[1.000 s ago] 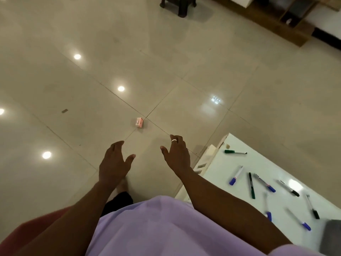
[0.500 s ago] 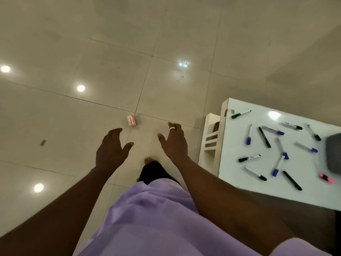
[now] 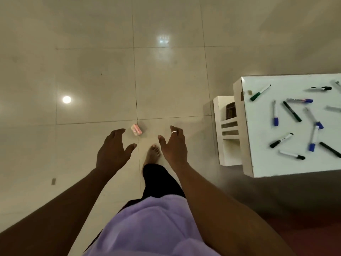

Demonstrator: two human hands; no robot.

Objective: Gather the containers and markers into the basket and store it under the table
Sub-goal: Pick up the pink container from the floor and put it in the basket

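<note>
A small pink and white container (image 3: 136, 129) lies on the tiled floor just ahead of my hands. My left hand (image 3: 113, 150) is open with fingers spread, just left of and below it. My right hand (image 3: 174, 145), with a ring on one finger, is open too, a little to the right of it. Neither hand touches anything. On the white table (image 3: 262, 161) at the right lie several markers, among them a green one (image 3: 259, 92), a blue-capped one (image 3: 275, 114) and a black one (image 3: 281, 140). No basket is in view.
A white slatted shelf (image 3: 227, 130) under the table's left end holds a dark brown box (image 3: 230, 110). My bare foot (image 3: 152, 154) stands on the floor between my hands. A small dark scrap (image 3: 53, 181) lies on the tiles at the left.
My view has swung down and round, so the table now lies square at the right. Both open hands have come nearer the pink container, and my foot has stepped forward.
</note>
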